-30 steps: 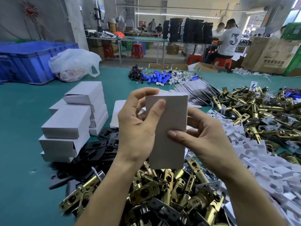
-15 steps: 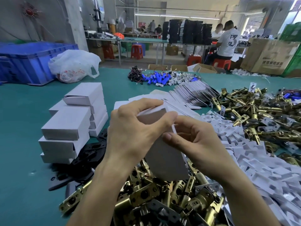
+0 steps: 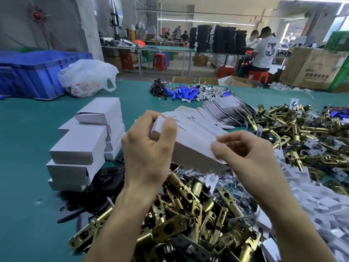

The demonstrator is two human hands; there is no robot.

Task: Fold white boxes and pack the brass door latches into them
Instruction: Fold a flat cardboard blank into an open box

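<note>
While left hand [image 3: 149, 150] and right hand [image 3: 247, 154] grip it, the white box [image 3: 190, 148] has tipped.

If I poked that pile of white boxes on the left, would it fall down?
Probably the top ones would slide off: the stack of white boxes is several layers high and piled unevenly. They look like thin card, so likely light, unless already filled, which I cannot see. The green table looks smooth, so the bottom boxes might skid.

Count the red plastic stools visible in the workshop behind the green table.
4. One red plastic stool and another stand by the far table; two more are near the seated workers on the right. Others may be hidden.
</note>
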